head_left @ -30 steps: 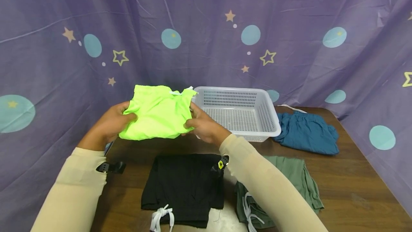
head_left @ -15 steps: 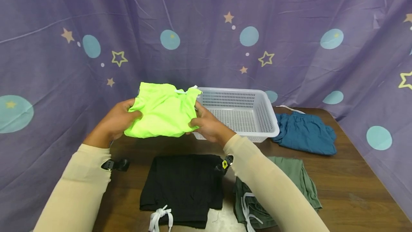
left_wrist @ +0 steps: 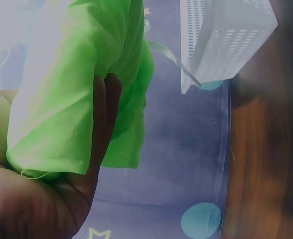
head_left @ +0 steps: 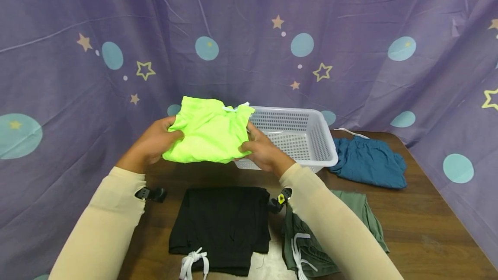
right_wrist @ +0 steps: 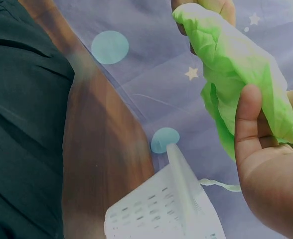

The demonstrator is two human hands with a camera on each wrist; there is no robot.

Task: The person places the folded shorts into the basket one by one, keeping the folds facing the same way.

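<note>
Neon-green drawstring shorts (head_left: 210, 133), folded into a bundle, are held up above the table between both hands. My left hand (head_left: 157, 141) grips their left edge, thumb in front and the other fingers behind. On the opposite edge, my right hand (head_left: 262, 148) pinches the cloth the same way. In the left wrist view, fingers run behind the green cloth (left_wrist: 62, 99); a pale drawstring dangles beyond it. The right wrist view shows the bundle (right_wrist: 236, 74) from its other end. Just behind my right hand stands a white perforated plastic basket (head_left: 292, 144), partly covered by the shorts.
Folded black shorts (head_left: 221, 228) with a white drawstring lie in front on the wooden table (head_left: 424, 228). Folded olive-green shorts (head_left: 311, 245) lie right of them, partly under my right forearm. Blue folded shorts (head_left: 369, 161) sit beside the basket. A purple curtain (head_left: 249, 33) hangs behind.
Both hands have carried the neon-green shorts to the right and slightly up, so they now overlap more of the basket's left side. The grip on them looks the same.
</note>
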